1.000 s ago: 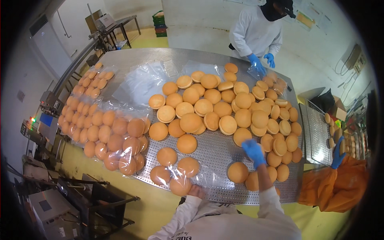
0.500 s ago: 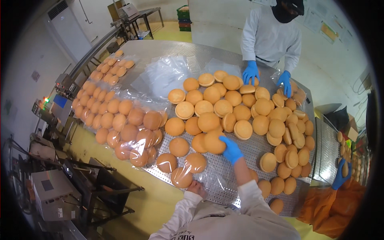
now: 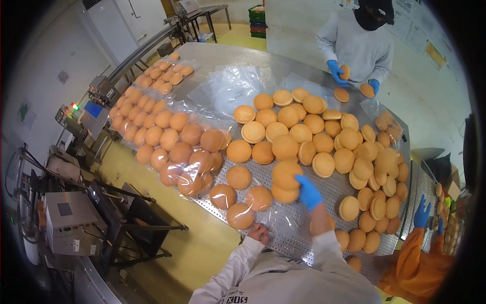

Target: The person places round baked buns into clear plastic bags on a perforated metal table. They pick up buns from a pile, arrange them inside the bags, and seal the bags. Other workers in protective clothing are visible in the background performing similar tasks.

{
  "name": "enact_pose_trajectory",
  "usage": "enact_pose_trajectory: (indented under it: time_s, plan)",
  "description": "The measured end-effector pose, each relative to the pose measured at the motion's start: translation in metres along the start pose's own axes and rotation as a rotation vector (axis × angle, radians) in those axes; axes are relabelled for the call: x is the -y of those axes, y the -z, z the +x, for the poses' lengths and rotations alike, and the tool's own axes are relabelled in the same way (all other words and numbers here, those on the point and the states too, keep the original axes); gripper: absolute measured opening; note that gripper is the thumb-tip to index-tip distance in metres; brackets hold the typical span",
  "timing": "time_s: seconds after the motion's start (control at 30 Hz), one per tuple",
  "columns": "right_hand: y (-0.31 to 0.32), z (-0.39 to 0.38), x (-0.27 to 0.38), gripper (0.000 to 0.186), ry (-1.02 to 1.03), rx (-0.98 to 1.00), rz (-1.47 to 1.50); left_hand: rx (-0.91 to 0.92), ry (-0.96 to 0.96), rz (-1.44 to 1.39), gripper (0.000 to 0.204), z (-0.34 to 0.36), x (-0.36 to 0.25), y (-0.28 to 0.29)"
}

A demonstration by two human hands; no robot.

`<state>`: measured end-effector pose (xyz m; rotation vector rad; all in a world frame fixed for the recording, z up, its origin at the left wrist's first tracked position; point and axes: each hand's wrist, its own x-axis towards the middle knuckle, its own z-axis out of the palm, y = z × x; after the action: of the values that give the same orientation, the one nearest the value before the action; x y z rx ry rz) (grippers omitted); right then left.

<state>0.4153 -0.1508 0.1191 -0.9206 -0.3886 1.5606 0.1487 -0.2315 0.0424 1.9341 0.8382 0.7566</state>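
Observation:
My right hand (image 3: 310, 192), in a blue glove, is closed on the right edge of a round golden-brown bun (image 3: 287, 174). Another bun (image 3: 285, 195) lies partly under it, and I cannot tell whether the hand grips that one too. My left hand (image 3: 259, 233), bare, has its fingers curled at the near edge of a clear plastic bag (image 3: 282, 221), seemingly pinching the film. Inside this bag, left of the open end, are several buns, one of them (image 3: 240, 216) just beyond my left hand.
Loose buns (image 3: 323, 165) cover the middle and right of the perforated metal table (image 3: 298, 240). Filled bags (image 3: 180, 153) lie left, with flat empty bags (image 3: 230, 88) behind. Across the table a gloved co-worker (image 3: 354, 45) handles buns; an orange-sleeved arm (image 3: 409, 256) reaches in at right.
The view has shifted, so the scene sits further right. The bun at my right hand now overlaps another from above. Across the table, the co-worker has lifted buns off the pile.

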Motion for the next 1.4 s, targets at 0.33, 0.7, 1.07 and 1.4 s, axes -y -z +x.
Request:
enact_pose_trajectory:
  time_s: [0.33, 0.7, 1.07, 1.4]
  plan:
    - [0.025, -0.141, -0.058, 0.044, -0.494, -0.042, -0.466, -0.094, -0.052, 0.212, 0.013, 0.017, -0.104, -0.007]
    - [0.031, -0.082, -0.141, 0.035, -0.086, -0.435, -0.563, -0.374, -0.098, 0.57, 0.036, -0.031, -0.076, -0.053]
    - [0.028, -0.187, -0.087, 0.028, -0.296, -0.226, -0.747, 0.396, 0.573, 0.047, 0.024, -0.052, -0.004, -0.142]
    - [-0.003, -0.003, -0.013, 0.03, 0.295, -0.061, -1.507, 0.175, 0.004, 0.862, 0.067, 0.027, -0.047, -0.001]
